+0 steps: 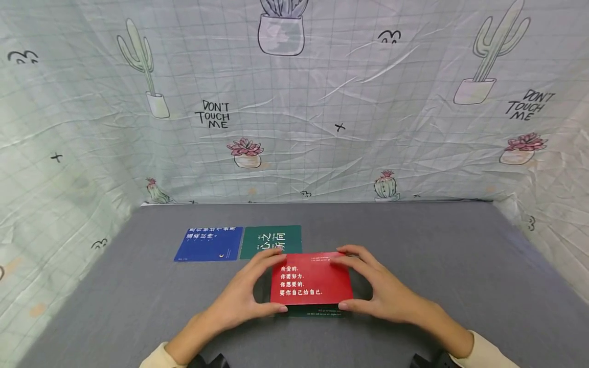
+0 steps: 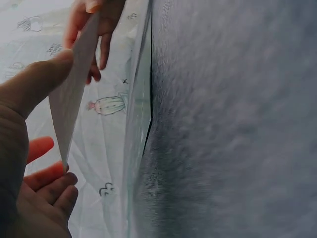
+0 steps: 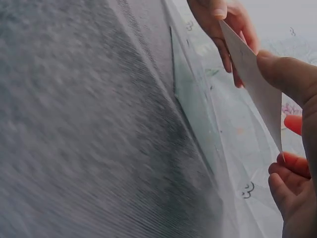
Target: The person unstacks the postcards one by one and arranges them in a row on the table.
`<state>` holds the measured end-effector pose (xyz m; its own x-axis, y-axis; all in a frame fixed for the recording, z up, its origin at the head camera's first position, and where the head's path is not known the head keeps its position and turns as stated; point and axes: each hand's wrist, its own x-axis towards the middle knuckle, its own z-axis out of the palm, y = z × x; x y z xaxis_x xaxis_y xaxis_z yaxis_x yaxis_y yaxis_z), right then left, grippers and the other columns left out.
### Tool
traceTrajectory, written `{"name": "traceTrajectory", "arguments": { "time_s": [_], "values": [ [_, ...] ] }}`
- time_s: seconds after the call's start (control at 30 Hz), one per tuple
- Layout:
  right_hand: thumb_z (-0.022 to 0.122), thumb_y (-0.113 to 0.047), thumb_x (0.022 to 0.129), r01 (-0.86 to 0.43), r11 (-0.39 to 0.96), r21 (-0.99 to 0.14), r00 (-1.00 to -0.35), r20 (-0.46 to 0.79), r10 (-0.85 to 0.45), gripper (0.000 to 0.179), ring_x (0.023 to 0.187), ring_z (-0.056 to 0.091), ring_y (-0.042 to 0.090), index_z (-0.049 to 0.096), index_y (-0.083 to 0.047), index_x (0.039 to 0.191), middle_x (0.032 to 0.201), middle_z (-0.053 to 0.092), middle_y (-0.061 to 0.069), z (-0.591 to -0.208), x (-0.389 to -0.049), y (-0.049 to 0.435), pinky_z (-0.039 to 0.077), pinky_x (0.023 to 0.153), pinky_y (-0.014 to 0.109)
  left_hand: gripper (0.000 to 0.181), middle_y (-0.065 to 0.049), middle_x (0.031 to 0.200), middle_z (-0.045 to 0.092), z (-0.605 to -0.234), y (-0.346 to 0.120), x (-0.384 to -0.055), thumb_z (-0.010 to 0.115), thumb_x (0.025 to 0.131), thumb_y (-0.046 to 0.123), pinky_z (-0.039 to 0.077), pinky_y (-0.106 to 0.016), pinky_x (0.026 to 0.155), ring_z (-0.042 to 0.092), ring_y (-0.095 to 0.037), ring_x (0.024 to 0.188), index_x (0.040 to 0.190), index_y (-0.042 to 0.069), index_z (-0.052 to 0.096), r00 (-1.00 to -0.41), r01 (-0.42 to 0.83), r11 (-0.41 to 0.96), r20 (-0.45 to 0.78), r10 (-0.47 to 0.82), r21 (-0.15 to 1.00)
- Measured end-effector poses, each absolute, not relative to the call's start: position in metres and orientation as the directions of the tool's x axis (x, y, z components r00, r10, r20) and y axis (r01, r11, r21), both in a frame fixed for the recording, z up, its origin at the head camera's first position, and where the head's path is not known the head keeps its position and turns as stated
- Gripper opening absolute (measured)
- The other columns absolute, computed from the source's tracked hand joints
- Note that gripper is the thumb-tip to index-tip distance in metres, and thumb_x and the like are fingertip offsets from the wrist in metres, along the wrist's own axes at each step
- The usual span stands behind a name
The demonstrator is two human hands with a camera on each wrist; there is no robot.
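Note:
A red card [image 1: 310, 278] with white Chinese lettering is held level between both hands in front of the person. The left hand [image 1: 241, 294] pinches its left end, thumb at the near edge and fingers at the far edge. At the right end, the right hand [image 1: 391, 294] grips it the same way. Both wrist views show the card's pale underside [image 2: 77, 94] raised off the table. A dark green card [image 1: 317, 311] shows below the red card's near edge, its larger part hidden.
On the grey table [image 1: 437, 245], a blue card [image 1: 209, 245] and a green card [image 1: 271, 237] with white lettering lie side by side, beyond the left hand. A cloth [image 1: 322, 102] printed with cacti hangs behind and along both sides.

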<state>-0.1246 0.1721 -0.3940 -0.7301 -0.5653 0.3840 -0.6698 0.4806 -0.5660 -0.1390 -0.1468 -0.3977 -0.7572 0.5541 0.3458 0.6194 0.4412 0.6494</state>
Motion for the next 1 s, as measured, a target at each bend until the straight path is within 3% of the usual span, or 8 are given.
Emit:
{"name": "traceTrajectory", "arguments": {
  "time_s": [0.23, 0.5, 0.87, 1.0],
  "values": [
    [0.078, -0.037, 0.079, -0.683, 0.464, -0.564, -0.72, 0.41, -0.56, 0.073, 0.127, 0.034, 0.019, 0.045, -0.018, 0.141, 0.141, 0.037, 0.005, -0.385, -0.132, 0.177, 0.053, 0.083, 0.039, 0.086, 0.002, 0.145, 0.036, -0.392, -0.142, -0.149, 0.087, 0.068, 0.031, 0.047, -0.049, 0.092, 0.034, -0.018, 0.13, 0.142, 0.019, 0.044, -0.742, 0.637, 0.416, 0.371, 0.558, 0.649],
    [0.079, -0.036, 0.078, -0.683, 0.469, -0.56, -0.721, 0.412, -0.557, 0.077, 0.129, 0.033, 0.02, 0.043, -0.018, 0.143, 0.143, 0.036, 0.005, -0.382, -0.14, 0.182, 0.054, 0.082, 0.041, 0.085, -0.004, 0.146, 0.037, -0.386, -0.139, -0.157, 0.084, 0.071, 0.038, 0.045, -0.051, 0.094, 0.035, -0.024, 0.132, 0.142, 0.016, 0.043, -0.715, 0.679, 0.424, 0.409, 0.567, 0.599],
    [0.079, -0.035, 0.078, -0.679, 0.526, -0.512, -0.733, 0.435, -0.523, 0.072, 0.13, 0.033, 0.019, 0.047, -0.019, 0.14, 0.144, 0.037, 0.001, -0.38, -0.154, 0.191, 0.052, 0.084, 0.046, 0.085, -0.004, 0.149, 0.035, -0.383, -0.13, -0.177, 0.084, 0.072, 0.036, 0.044, -0.05, 0.095, 0.035, -0.022, 0.133, 0.143, 0.015, 0.042, -0.719, 0.681, 0.468, 0.389, 0.576, 0.564],
    [0.079, -0.033, 0.078, -0.669, 0.539, -0.512, -0.743, 0.43, -0.513, 0.072, 0.13, 0.032, 0.021, 0.047, -0.017, 0.14, 0.145, 0.037, 0.005, -0.381, -0.159, 0.196, 0.054, 0.081, 0.046, 0.084, -0.003, 0.15, 0.033, -0.38, -0.124, -0.183, 0.083, 0.072, 0.036, 0.041, -0.052, 0.098, 0.033, -0.023, 0.136, 0.143, 0.014, 0.043, -0.727, 0.673, 0.494, 0.37, 0.579, 0.551]
  ]
}}
